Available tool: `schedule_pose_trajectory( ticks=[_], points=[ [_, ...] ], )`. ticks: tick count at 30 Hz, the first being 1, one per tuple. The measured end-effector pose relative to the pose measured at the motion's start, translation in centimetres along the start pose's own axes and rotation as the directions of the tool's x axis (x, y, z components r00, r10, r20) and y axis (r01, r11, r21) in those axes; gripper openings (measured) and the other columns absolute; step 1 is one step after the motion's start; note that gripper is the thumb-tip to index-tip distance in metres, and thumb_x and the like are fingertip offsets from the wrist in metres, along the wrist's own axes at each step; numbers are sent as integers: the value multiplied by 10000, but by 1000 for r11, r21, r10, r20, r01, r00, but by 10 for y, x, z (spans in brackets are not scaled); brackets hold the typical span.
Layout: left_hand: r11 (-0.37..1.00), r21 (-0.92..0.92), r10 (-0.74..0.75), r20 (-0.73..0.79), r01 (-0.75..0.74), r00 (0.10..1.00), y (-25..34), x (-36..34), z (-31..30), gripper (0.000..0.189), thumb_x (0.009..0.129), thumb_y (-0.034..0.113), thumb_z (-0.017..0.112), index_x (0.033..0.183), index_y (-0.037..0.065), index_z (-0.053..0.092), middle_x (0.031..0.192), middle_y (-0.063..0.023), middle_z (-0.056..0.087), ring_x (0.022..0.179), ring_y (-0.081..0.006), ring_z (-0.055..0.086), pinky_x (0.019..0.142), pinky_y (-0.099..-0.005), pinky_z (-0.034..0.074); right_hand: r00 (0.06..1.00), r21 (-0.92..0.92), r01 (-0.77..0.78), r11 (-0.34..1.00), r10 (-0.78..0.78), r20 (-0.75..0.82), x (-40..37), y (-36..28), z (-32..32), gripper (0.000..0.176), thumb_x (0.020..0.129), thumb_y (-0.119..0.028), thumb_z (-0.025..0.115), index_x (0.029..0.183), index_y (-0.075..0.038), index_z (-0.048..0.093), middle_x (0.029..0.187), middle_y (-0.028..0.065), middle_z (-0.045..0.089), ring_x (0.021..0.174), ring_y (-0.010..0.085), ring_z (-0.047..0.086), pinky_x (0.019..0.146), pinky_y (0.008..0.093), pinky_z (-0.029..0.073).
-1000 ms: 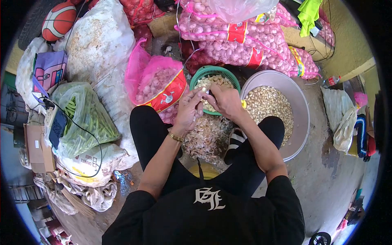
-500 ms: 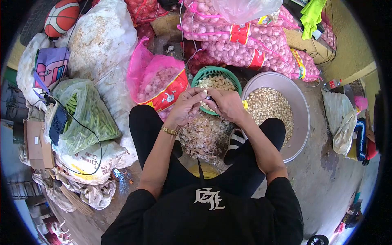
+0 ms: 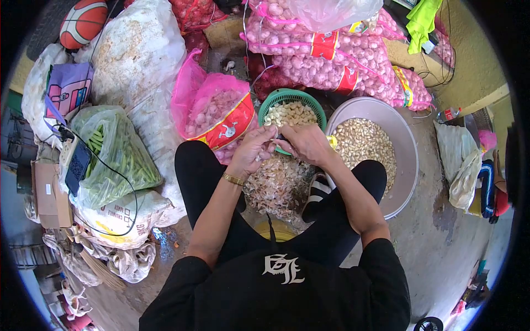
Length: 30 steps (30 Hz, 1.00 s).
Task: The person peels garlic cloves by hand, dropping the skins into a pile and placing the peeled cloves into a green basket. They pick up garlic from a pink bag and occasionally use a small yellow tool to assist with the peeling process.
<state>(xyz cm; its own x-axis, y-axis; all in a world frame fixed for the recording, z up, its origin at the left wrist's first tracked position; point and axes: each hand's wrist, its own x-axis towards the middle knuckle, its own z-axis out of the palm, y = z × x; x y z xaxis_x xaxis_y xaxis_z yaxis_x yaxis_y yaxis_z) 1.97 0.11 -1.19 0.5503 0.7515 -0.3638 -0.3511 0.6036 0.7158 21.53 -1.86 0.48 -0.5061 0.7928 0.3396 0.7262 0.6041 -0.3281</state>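
My left hand (image 3: 255, 150) is closed, with a pale garlic clove pinched at its fingertips. Right against it, my right hand (image 3: 305, 144) wraps round a small knife (image 3: 281, 137), of which only a dark bit shows between the fingers. Both hands meet above a heap of garlic skins (image 3: 276, 186) on the floor between my feet. Just beyond them stands a green basket (image 3: 319, 105) holding peeled cloves (image 3: 290, 113). To the right, a wide greyish tub (image 3: 407, 165) contains many unpeeled cloves (image 3: 364, 146).
An opened pink net bag of garlic (image 3: 212, 113) leans left of the basket. Full net sacks (image 3: 337, 66) are stacked behind. Large white sacks (image 3: 135, 71) and a plastic bag of green vegetables (image 3: 118, 160) line the left side. A basketball (image 3: 83, 25) lies at upper left.
Both hands have dropped slightly toward me, and the fingers have shifted around the clove. More of the peeled cloves in the basket now shows.
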Motion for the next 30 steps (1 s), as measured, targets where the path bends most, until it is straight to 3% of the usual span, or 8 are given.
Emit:
schedule_pose_trajectory(
  ticks=[4, 6, 10, 16, 18, 21, 28, 30],
  points=[
    [1000, 10, 7, -10, -7, 1000, -3, 0, -3, 244, 1003, 297, 555, 938, 64, 584, 658, -23, 554, 459, -38, 445, 353, -158, 280, 999, 8, 47, 999, -47, -25, 0, -4, -6, 270, 912, -311, 630, 920, -60, 529, 678, 143, 609, 630, 345, 630, 538, 447, 469],
    [970, 215, 146, -134, -115, 980, -3, 5, -13, 248, 1008, 295, 546, 928, 64, 585, 681, -12, 550, 459, -38, 447, 356, -156, 276, 996, 90, 67, 994, -72, 58, -3, -11, -8, 289, 910, -340, 632, 877, -68, 541, 657, 140, 602, 625, 353, 626, 540, 454, 467],
    [959, 193, 222, -56, -208, 973, 18, -2, -12, 260, 1009, 301, 543, 935, 56, 588, 716, -6, 553, 463, -28, 445, 347, -158, 267, 993, 128, 17, 992, -33, 117, -8, -21, -11, 350, 929, -425, 581, 967, -78, 558, 748, 167, 650, 645, 375, 640, 559, 469, 491],
    [990, -124, 62, -63, -70, 996, 16, -8, -7, 278, 1011, 314, 536, 982, 41, 574, 785, -9, 556, 454, -17, 398, 336, -150, 294, 991, 191, -63, 980, 39, 128, -10, -19, -11, 355, 910, -385, 626, 881, -35, 573, 715, 195, 614, 694, 400, 623, 608, 479, 472],
    [977, -203, 94, 98, -72, 991, 10, -1, -25, 419, 996, 364, 551, 1222, 12, 561, 919, -1, 616, 481, -27, 437, 361, -168, 315, 987, 254, -110, 961, 75, 143, -13, -18, 5, 357, 907, -386, 629, 890, -33, 579, 726, 202, 615, 712, 403, 625, 621, 481, 474],
    [961, -268, 110, 134, -71, 985, 14, -5, -21, 476, 1000, 383, 535, 1307, 20, 524, 919, 1, 590, 493, -18, 409, 363, -159, 312, 988, 330, -126, 935, 89, 126, -16, -13, 24, 361, 891, -392, 648, 912, -36, 590, 740, 208, 617, 739, 403, 630, 637, 480, 478],
    [941, -339, 43, 192, 26, 980, 22, -14, -19, 503, 1006, 388, 521, 1338, 10, 500, 909, 14, 541, 521, -4, 388, 364, -148, 305, 977, 200, -153, 968, 117, 180, -8, -25, 13, 396, 813, -418, 729, 910, -51, 617, 757, 201, 628, 746, 394, 638, 641, 458, 490],
    [939, -343, 55, 103, -16, 993, 26, -14, -13, 465, 1015, 365, 512, 1330, 23, 510, 811, 17, 520, 495, -8, 371, 365, -146, 305, 980, 198, -151, 969, 121, 158, -5, -27, 6, 402, 812, -423, 728, 916, -49, 621, 758, 198, 632, 742, 389, 640, 640, 452, 490]
  ],
)
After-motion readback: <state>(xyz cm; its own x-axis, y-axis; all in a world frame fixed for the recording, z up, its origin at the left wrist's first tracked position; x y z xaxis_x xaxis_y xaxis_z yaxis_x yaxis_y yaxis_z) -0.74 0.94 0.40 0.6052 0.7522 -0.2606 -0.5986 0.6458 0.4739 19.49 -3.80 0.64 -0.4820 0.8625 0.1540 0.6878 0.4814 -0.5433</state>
